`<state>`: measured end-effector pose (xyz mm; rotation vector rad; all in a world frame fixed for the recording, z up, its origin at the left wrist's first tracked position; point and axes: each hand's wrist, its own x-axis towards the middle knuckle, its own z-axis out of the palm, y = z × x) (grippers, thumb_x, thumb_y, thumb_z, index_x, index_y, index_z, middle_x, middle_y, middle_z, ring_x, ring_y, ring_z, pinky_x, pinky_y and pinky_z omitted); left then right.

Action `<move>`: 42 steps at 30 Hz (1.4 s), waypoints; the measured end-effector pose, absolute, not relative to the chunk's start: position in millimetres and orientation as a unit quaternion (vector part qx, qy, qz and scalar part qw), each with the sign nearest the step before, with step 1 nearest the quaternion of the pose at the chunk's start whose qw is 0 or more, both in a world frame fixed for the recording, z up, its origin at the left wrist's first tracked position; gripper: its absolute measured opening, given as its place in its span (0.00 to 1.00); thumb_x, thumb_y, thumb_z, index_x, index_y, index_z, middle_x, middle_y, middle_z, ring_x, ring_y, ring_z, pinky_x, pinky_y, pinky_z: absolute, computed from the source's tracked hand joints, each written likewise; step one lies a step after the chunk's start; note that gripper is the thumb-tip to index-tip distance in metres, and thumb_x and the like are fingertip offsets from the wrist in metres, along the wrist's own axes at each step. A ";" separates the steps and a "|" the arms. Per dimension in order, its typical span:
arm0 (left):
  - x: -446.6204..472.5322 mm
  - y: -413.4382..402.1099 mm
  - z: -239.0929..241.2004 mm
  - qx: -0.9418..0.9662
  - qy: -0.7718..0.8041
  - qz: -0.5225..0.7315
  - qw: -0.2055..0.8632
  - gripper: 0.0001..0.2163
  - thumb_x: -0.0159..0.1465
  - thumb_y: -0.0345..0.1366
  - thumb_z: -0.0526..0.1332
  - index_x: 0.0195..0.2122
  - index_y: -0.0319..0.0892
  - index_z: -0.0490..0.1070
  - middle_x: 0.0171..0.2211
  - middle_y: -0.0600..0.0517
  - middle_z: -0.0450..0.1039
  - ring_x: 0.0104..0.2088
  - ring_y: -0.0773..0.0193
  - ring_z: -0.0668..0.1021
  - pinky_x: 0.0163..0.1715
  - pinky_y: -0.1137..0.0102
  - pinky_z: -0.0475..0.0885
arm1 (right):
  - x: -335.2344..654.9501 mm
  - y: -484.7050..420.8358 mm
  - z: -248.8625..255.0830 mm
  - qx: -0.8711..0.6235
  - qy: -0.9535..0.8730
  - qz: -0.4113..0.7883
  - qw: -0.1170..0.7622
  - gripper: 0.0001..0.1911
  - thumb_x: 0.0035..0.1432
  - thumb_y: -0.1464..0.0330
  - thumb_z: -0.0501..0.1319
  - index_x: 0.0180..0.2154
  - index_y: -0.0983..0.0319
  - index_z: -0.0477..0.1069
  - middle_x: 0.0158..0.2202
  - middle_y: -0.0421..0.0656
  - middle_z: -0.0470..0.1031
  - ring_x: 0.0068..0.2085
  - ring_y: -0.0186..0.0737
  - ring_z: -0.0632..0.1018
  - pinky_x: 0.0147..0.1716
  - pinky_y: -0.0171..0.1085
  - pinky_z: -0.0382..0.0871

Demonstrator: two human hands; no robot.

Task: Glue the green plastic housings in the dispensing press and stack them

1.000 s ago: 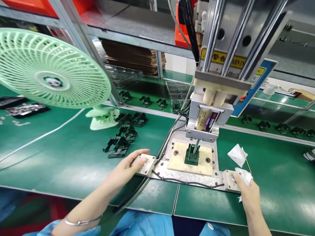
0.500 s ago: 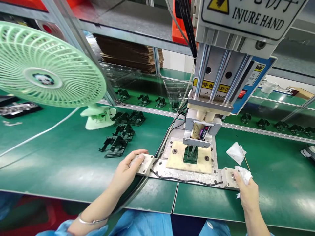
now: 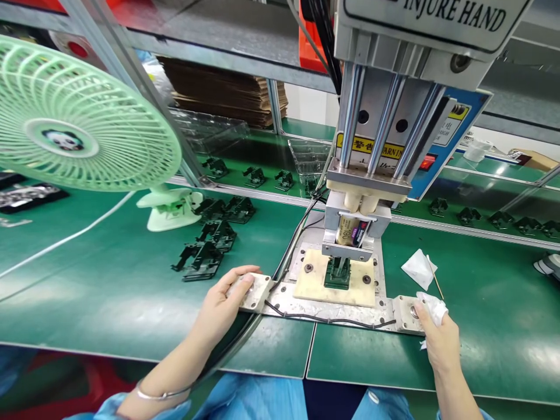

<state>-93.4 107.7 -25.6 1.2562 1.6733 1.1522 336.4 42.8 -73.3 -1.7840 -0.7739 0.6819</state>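
Observation:
My left hand (image 3: 224, 300) grips the left button box (image 3: 259, 291), thumb on its top and fingers curled along the far side. On the right button box (image 3: 409, 315) rests the thumb of my right hand (image 3: 441, 344), whose fingers hold a crumpled white tissue (image 3: 434, 307). Between the two boxes, a press head (image 3: 350, 233) is lowered onto a dark plastic part (image 3: 337, 280), its tip touching or very close to it. The part sits in a cream fixture plate (image 3: 308, 286) bolted to a metal base.
Several black plastic parts (image 3: 203, 259) lie left of the press, beside a green clip fan (image 3: 166, 207). More stand behind the rail. A folded white sheet (image 3: 419, 269) and a thin stick (image 3: 435, 279) lie on the right. Black cables (image 3: 291, 256) run past the left box.
The view has shifted slightly. Both hands keep their places on the button boxes, and the press head stays down on the part.

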 end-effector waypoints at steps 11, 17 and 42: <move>-95.0 109.4 -29.6 0.496 0.654 0.444 0.359 0.25 0.57 0.59 0.62 0.44 0.42 0.75 0.42 0.47 0.80 0.36 0.57 0.78 0.35 0.71 0.72 | 337.1 42.4 -73.1 -0.744 -0.324 0.286 0.509 0.36 0.44 0.45 0.71 0.47 0.64 0.79 0.46 0.50 0.82 0.49 0.56 0.81 0.46 0.44 0.75; -91.3 108.1 -25.0 0.480 0.654 0.457 0.365 0.25 0.55 0.59 0.63 0.43 0.42 0.76 0.39 0.48 0.80 0.33 0.58 0.77 0.31 0.71 0.72 | 336.2 42.7 -71.6 -0.746 -0.329 0.269 0.512 0.35 0.43 0.46 0.72 0.46 0.65 0.80 0.45 0.51 0.82 0.47 0.57 0.81 0.44 0.44 0.76; -90.9 107.8 -23.9 0.486 0.666 0.438 0.358 0.23 0.57 0.57 0.63 0.43 0.44 0.75 0.43 0.50 0.79 0.38 0.57 0.76 0.37 0.70 0.72 | 330.8 43.6 -58.8 -0.750 -0.325 0.260 0.513 0.36 0.40 0.46 0.71 0.44 0.65 0.80 0.43 0.52 0.82 0.47 0.58 0.81 0.47 0.48 0.74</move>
